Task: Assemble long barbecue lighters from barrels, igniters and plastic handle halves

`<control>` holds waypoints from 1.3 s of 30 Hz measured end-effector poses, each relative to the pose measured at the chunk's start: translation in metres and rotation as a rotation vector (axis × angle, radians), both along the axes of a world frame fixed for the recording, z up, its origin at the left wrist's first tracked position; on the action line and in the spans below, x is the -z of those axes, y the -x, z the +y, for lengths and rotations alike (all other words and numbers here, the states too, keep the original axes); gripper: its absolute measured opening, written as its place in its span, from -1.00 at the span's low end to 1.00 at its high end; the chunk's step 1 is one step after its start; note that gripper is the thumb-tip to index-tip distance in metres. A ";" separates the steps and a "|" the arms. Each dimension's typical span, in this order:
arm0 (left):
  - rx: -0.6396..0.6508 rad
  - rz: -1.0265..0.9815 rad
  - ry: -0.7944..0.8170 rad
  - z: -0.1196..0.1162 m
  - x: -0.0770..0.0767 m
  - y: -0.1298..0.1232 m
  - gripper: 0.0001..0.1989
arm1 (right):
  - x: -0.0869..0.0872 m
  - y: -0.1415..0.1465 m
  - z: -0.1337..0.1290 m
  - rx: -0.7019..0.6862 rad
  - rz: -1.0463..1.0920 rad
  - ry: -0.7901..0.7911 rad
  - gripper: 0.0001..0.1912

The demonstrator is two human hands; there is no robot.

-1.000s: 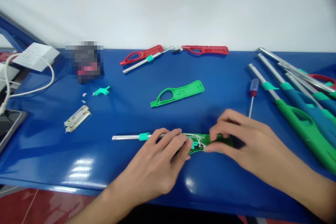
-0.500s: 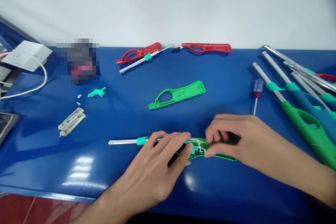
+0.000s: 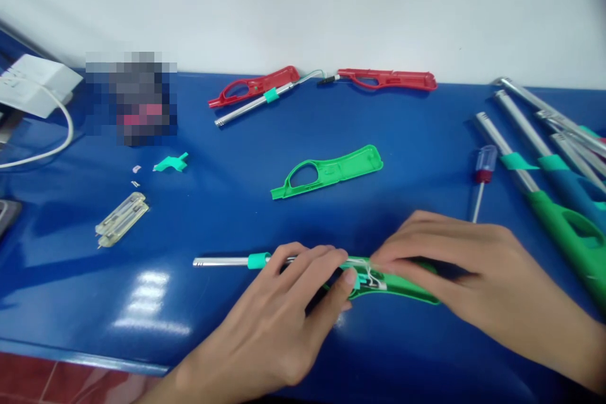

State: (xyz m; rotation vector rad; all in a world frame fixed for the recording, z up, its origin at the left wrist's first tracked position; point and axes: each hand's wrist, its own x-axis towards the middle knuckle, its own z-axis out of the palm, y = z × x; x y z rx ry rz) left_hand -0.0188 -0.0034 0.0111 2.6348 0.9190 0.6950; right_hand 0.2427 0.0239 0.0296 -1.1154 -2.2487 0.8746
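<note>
A long-nosed lighter lies open on the blue table, its silver tube with a teal band pointing left. My left hand is closed around its middle, thumb at the near edge beside the teal trigger piece. Thin white wire loops inside the green half shell. My right hand pinches at this wire near the shell's far edge; its fingertips partly hide what they grip. A matching green half shell rests just beyond, hollow side up.
Red lighter shells and another tube lie along the wall. A screwdriver and several lighters are on the right. Clear plastic pieces, a teal scrap and a white cable are on the left.
My right hand's fingertips have moved from the shell's near side up to its far edge. My left hand keeps its hold. The whole view has shifted slightly.
</note>
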 end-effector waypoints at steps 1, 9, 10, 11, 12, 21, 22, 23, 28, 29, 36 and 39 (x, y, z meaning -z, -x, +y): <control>0.005 0.000 0.004 0.000 0.000 0.000 -0.75 | 0.000 0.000 -0.001 0.001 0.001 0.000 -0.88; 0.014 0.010 0.064 -0.001 -0.003 0.000 -0.71 | -0.002 0.001 -0.005 0.028 -0.024 -0.043 -0.90; 0.014 0.006 0.070 -0.001 -0.003 0.000 -0.71 | -0.002 0.002 -0.006 0.031 -0.025 -0.054 -0.91; 0.013 0.001 0.080 -0.001 -0.004 0.000 -0.71 | -0.003 0.002 -0.007 0.033 -0.027 -0.064 -0.92; 0.013 -0.005 0.091 -0.002 -0.004 -0.001 -0.71 | -0.003 0.003 -0.008 0.034 -0.028 -0.077 -0.92; 0.021 -0.008 0.103 -0.002 -0.003 0.001 -0.71 | -0.004 0.008 -0.013 -0.026 -0.053 -0.163 -0.83; 0.022 -0.012 0.098 -0.002 -0.003 0.000 -0.72 | -0.004 0.008 -0.013 -0.020 -0.046 -0.160 -0.83; 0.022 -0.018 0.092 -0.001 -0.003 0.000 -0.72 | -0.003 0.009 -0.012 -0.008 -0.036 -0.149 -0.85; 0.017 -0.033 0.074 -0.002 -0.004 -0.003 -0.74 | -0.001 0.013 -0.011 0.083 -0.004 -0.057 -0.91; 0.015 -0.035 0.072 -0.002 -0.004 -0.003 -0.75 | 0.000 0.013 -0.011 0.103 -0.002 -0.047 -0.93; -0.007 -0.026 -0.001 -0.003 0.002 -0.003 -0.76 | -0.004 0.012 -0.011 0.156 -0.028 0.152 -0.88; -0.009 -0.015 -0.007 -0.004 0.003 -0.002 -0.75 | -0.008 0.008 -0.009 0.155 -0.044 0.252 -0.68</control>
